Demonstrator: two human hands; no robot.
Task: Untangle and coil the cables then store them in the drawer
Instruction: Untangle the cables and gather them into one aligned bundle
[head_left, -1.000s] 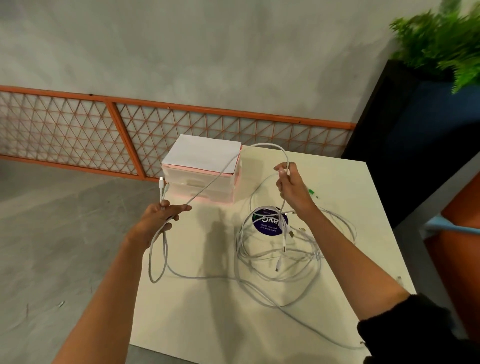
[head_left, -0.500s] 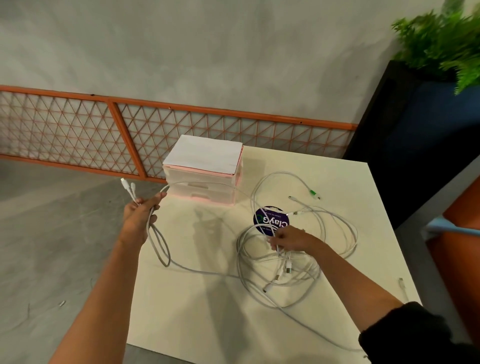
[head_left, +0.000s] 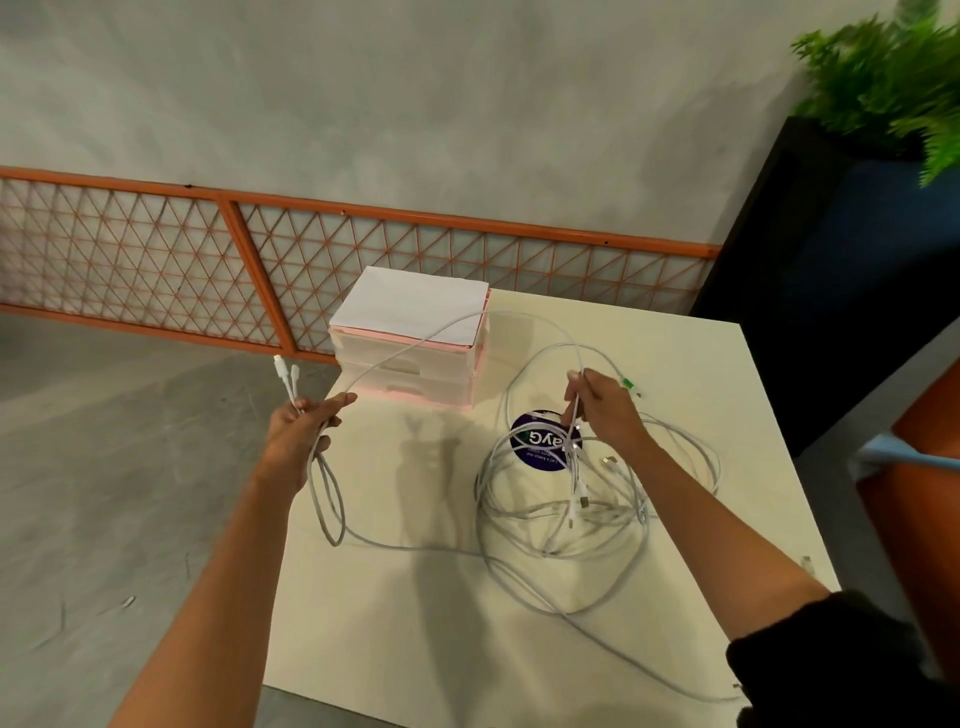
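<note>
We work over a square cream table (head_left: 395, 639); beyond our fingers sits a small white-and-pink plastic drawer unit (head_left: 410, 348), both drawers shut. Tangled white cables (head_left: 566, 514) sprawl below our right hand (head_left: 605, 410), which pinches one strand. Our left hand (head_left: 304, 434) grips gathered loops, two plugs poking above its fingers.

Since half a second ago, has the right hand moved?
Yes. The right hand has risen off the cable pile, pinching a strand, and now sits level with the drawer unit base.
</note>
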